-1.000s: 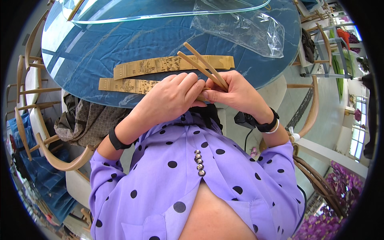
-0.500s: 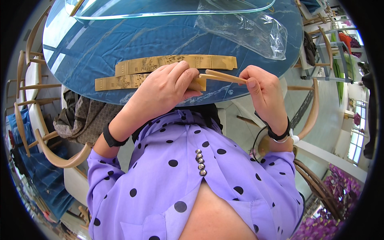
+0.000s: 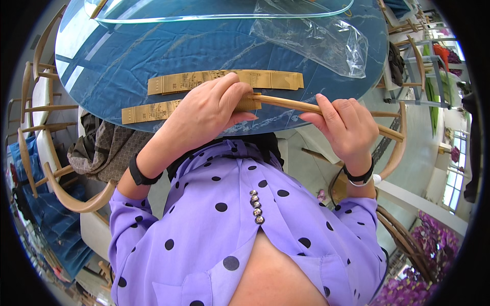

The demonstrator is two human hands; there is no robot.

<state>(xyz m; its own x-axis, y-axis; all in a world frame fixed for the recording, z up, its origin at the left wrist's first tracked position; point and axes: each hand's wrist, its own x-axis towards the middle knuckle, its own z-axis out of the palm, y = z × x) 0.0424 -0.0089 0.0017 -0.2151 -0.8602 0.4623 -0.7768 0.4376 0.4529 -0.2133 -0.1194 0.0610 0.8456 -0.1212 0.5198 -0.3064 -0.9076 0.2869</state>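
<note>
My left hand (image 3: pixel 204 104) is closed over a gold paper chopstick sleeve (image 3: pixel 140 113) at the table's near edge, covering its middle. Wooden chopsticks (image 3: pixel 286 103) run from the sleeve's right end toward my right hand (image 3: pixel 349 125). That hand pinches them between thumb and fingers, and their far ends stick out beyond it on the right. The sticks lie so close together that I cannot tell them apart. Just behind lies another gold printed sleeve (image 3: pixel 275 80), flat on the blue table, partly hidden by my left hand.
A crumpled clear plastic bag (image 3: pixel 326 46) lies on the blue marbled table (image 3: pixel 168 46) at the back right. The edge of a raised glass top (image 3: pixel 224 19) curves across the far side. Wooden chairs (image 3: pixel 84 204) stand left and right, a brown patterned bag (image 3: pixel 109 153) on the left.
The chopsticks' spread ends by the sleeve have come together at its mouth. My right hand has shifted right and slightly down, and stick length now shows beyond it. The held sleeve tilts slightly more.
</note>
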